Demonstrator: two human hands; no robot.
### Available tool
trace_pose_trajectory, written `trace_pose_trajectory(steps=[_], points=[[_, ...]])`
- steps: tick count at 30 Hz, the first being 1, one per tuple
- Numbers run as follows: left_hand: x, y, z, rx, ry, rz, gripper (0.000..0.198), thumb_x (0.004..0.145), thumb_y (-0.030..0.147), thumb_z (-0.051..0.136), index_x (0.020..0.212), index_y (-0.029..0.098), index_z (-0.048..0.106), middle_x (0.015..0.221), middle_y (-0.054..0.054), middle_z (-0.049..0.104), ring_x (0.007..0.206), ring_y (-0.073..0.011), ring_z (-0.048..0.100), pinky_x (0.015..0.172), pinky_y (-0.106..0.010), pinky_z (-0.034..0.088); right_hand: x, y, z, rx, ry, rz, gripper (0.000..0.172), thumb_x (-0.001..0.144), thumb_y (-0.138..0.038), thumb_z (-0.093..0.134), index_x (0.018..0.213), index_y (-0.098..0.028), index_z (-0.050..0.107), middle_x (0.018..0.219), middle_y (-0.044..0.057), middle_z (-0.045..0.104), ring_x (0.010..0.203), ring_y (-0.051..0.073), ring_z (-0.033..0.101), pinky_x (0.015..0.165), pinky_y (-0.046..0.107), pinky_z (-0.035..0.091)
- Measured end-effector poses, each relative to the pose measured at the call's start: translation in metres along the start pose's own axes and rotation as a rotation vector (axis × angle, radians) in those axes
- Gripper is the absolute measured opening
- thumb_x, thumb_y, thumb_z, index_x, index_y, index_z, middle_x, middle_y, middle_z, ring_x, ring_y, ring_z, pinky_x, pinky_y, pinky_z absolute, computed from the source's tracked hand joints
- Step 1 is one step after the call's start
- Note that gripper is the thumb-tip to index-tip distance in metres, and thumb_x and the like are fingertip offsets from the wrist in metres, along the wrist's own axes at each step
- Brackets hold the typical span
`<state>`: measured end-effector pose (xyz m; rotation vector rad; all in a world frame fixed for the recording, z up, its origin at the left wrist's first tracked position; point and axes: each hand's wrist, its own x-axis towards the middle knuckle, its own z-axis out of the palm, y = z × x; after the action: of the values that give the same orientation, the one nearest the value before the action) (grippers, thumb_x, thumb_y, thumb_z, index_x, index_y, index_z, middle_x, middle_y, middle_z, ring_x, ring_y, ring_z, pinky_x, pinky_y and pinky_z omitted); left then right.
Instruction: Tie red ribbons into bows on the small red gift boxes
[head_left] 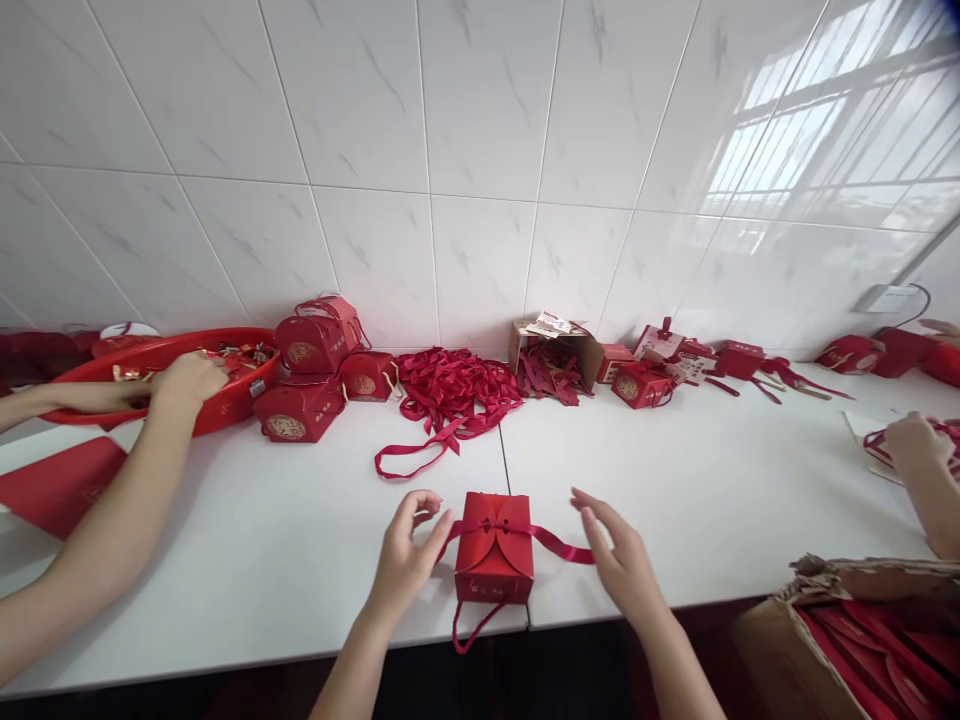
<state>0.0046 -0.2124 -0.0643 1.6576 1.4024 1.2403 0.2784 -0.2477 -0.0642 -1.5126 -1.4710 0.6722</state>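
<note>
As my hands flank the red box [495, 570], neither shows a firm grip. Left hand [412, 548]: fingers loosely curled, gap to the thumb, ribbon tail alongside. Right hand [619, 555]: fingers spread, the other end of the ribbon [559, 545] reaching the thumb; cannot tell whether it is pinched at all. Box upright between them, close to the table's near edge, ribbon knotted over its curved top flaps.

Risks, my reading: an uneven tug on the tails could drag the knot off centre or slacken it, letting the flaps lift. A pull toward me could tip the box over the edge, so little table lies in front. Cord handle [474, 635] droops past that edge; a passing forearm might snag it.

Surface: white table [675, 480], a seam running under the box. Beyond it, a ribbon heap [459, 392] with a stray loop trailing forward, a small carton [595, 360] of red strips, stacked boxes [300, 412] to the left. Farther left, a co-worker's hand [189, 380] at a red basin [217, 412]; far right, another co-worker's hand [916, 440]. Torn cardboard box [776, 650] of red pieces, lower right.

Room: pale veined wall tiles [480, 110], barred window light mirrored upper right.
</note>
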Motion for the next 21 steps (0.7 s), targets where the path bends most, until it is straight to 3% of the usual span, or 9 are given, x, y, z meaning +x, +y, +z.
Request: trace_pose_trajectory(steps=[4,8,10,13,16,18,21], points=[[0.0,0.009,0.024,-0.092,-0.15,-0.067,0.023,0.086,0.044,0.053,0.086,0.022,0.044,0.081,0.002,0.047,0.073,-0.0139,0.053,0.064,-0.024,0.047,-0.001,-0.024,0.03,0.052,-0.211,-0.061,0.052,0.093,-0.047,0.041,0.138,-0.021,0.043,0.093,0.007,0.064,0.084,0.019,0.062,0.077,0.033,0.052],[-0.004,0.011,0.03,-0.138,-0.198,-0.118,0.024,0.089,0.042,0.049,0.079,0.023,0.04,0.071,0.005,0.039,0.062,-0.0116,0.041,0.058,-0.022,0.038,-0.003,-0.03,0.047,0.147,-0.207,0.018,0.052,0.091,-0.048,0.046,0.134,-0.021,0.042,0.063,-0.005,0.043,0.055,0.014,0.044,0.053,0.026,0.039],[-0.003,0.011,0.028,-0.12,-0.203,-0.119,0.026,0.088,0.043,0.051,0.076,0.022,0.039,0.066,0.006,0.035,0.059,-0.0114,0.037,0.058,-0.022,0.035,-0.001,-0.027,0.047,0.208,-0.199,0.043,0.05,0.089,-0.047,0.051,0.13,-0.02,0.042,0.057,-0.009,0.033,0.05,0.012,0.034,0.05,0.024,0.032],[0.001,0.01,0.019,-0.057,-0.196,-0.117,0.033,0.085,0.045,0.055,0.07,0.021,0.039,0.061,0.007,0.031,0.057,-0.0112,0.033,0.056,-0.022,0.031,0.004,-0.02,0.038,0.294,-0.189,0.072,0.042,0.084,-0.043,0.06,0.116,-0.022,0.042,0.055,-0.012,0.028,0.05,0.01,0.028,0.051,0.023,0.028],[0.009,0.008,0.004,0.006,-0.206,-0.14,0.033,0.086,0.047,0.051,0.069,0.021,0.042,0.06,0.006,0.032,0.057,-0.0115,0.032,0.055,-0.023,0.029,0.007,-0.017,0.021,0.315,-0.212,0.023,0.026,0.085,-0.041,0.061,0.086,-0.023,0.042,0.057,-0.01,0.028,0.052,0.009,0.026,0.051,0.023,0.026],[0.014,0.008,-0.008,0.059,-0.299,-0.202,0.03,0.088,0.046,0.045,0.072,0.02,0.047,0.062,0.005,0.036,0.058,-0.0121,0.034,0.056,-0.023,0.03,0.006,-0.017,0.009,0.242,-0.263,-0.059,0.029,0.089,-0.041,0.054,0.071,-0.021,0.042,0.062,-0.006,0.035,0.055,0.01,0.031,0.052,0.025,0.028],[0.021,0.012,-0.025,0.093,-0.524,-0.327,0.029,0.083,0.043,0.05,0.072,0.018,0.058,0.062,0.003,0.046,0.057,-0.0127,0.039,0.053,-0.023,0.031,0.003,-0.021,0.002,0.028,-0.314,-0.126,0.036,0.092,-0.039,0.048,0.064,-0.019,0.058,0.08,0.005,0.054,0.063,0.013,0.044,0.053,0.027,0.034]])
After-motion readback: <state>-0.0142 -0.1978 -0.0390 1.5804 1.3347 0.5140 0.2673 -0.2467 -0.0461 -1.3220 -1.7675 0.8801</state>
